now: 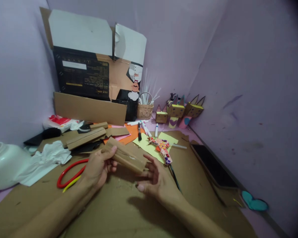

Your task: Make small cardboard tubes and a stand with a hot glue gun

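My left hand (99, 167) and my right hand (152, 180) hold a folded brown cardboard piece (125, 156) between them, just above the cardboard-covered work surface (119, 211). The left thumb lies on the piece's upper left end, with the fingers curled under it. My right hand grips the lower right end with bent fingers. A glue gun with a colourful pattern (161, 147) lies just beyond the right hand on yellow paper (149, 145).
Red-handled scissors (69, 173) lie left of my left hand. Crumpled white paper (43, 158), cardboard strips (85, 137), markers (144, 127), a small basket (144, 110), an open printed box (94, 76), cardboard animal figures (178, 110) and a dark phone (213, 165) surround the spot.
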`<state>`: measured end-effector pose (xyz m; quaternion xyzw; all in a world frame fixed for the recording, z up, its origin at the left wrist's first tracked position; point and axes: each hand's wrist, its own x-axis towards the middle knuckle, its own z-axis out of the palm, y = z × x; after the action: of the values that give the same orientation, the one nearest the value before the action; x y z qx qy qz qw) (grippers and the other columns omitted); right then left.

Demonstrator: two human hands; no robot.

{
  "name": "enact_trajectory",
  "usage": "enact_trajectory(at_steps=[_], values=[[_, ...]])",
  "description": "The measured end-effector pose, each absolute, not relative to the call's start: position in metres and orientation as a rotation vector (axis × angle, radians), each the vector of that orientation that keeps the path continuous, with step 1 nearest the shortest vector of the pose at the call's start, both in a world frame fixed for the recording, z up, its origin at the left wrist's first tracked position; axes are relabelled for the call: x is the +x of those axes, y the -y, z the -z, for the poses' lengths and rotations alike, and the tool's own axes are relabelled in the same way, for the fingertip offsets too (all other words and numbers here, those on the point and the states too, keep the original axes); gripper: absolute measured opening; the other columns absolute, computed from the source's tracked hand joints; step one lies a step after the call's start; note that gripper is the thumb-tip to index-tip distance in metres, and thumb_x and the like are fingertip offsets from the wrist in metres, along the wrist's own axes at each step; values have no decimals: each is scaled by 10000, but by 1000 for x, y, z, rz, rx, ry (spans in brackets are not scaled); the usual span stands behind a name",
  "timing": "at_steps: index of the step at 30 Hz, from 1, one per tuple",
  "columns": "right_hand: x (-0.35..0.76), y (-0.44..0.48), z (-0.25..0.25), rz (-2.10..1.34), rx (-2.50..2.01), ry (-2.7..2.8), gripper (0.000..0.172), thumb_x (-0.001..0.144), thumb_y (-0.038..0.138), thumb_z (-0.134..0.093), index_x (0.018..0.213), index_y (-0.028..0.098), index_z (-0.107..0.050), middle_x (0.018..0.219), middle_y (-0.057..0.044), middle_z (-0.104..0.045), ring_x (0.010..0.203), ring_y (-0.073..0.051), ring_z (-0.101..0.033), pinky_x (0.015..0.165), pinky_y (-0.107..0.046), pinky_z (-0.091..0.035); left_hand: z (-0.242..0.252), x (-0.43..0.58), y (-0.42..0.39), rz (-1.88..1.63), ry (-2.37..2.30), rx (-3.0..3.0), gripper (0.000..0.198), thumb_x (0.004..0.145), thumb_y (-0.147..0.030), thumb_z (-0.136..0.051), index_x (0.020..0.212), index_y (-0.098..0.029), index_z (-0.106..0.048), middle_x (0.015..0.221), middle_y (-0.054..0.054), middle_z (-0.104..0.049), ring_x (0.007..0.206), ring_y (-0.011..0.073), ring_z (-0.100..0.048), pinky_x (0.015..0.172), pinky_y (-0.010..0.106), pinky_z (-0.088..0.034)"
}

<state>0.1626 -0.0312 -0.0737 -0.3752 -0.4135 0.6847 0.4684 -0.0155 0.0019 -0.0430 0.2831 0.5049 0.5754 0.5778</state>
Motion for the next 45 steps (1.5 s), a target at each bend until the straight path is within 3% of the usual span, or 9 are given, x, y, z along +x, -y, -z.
enact_trajectory(at_steps=[4,7,13,21,25,30,36,41,45], values=[[166,28,72,-1543,-967,1015,684,550,189,-745,1125,240,-378,1087,-71,-510,729,-140,-578,620,-303,-497,46,-8,9,-1249,-1067,638,120,708,-139,-624,816,-118,-577,644,42,-660,482,127,-610,396,188,-491],[175,22,73,-1414,-956,1051,490,637,222,-681,1073,225,-458,974,-41,-561,688,-125,-561,625,-295,-492,45,-10,10,-1177,-972,604,177,819,-249,-495,907,-115,-570,713,98,-681,530,188,-648,374,219,-478],[185,12,77,-1257,-995,1132,448,629,201,-661,1060,228,-541,927,-38,-607,715,-158,-577,629,-298,-477,49,-17,6,-1123,-957,530,273,890,-271,-333,947,-115,-550,692,114,-678,495,209,-644,367,245,-461],[186,13,73,-1317,-955,1132,564,650,269,-687,1169,223,-472,1113,-99,-589,1036,-253,-546,814,-380,-463,54,-12,7,-1175,-939,531,282,839,-182,-363,878,-37,-602,703,148,-679,569,228,-655,483,290,-509],[186,14,69,-1314,-960,1105,567,645,311,-701,1159,213,-482,1151,-105,-564,1082,-251,-515,884,-386,-429,56,-9,10,-1165,-934,525,222,765,-153,-408,792,-52,-604,709,149,-679,587,250,-656,505,315,-505],[186,13,69,-1268,-1024,1033,504,636,352,-720,1085,209,-541,1134,-86,-562,1032,-230,-529,835,-335,-455,58,-6,13,-1176,-925,550,173,709,-163,-464,796,-102,-601,707,93,-658,602,245,-641,535,339,-501],[187,10,72,-1460,-948,686,446,595,286,-779,974,189,-564,941,-32,-608,786,-149,-601,699,-273,-515,58,-4,24,-1128,-890,881,229,672,-210,-545,850,-122,-659,904,68,-633,891,241,-560,766,343,-473],[191,8,68,-1613,-805,512,355,555,214,-809,847,162,-613,822,-12,-660,758,-141,-629,691,-272,-554,58,-3,29,-1204,-756,1060,433,705,-333,-620,1108,-188,-553,1108,81,-559,1034,261,-491,837,341,-419],[194,4,68,-1667,-783,419,378,508,194,-833,842,165,-658,813,-8,-698,698,-134,-646,641,-246,-571,62,-2,30,-1248,-653,1168,651,659,-308,-703,1235,-256,-405,1256,97,-406,970,240,-508,791,355,-436]])
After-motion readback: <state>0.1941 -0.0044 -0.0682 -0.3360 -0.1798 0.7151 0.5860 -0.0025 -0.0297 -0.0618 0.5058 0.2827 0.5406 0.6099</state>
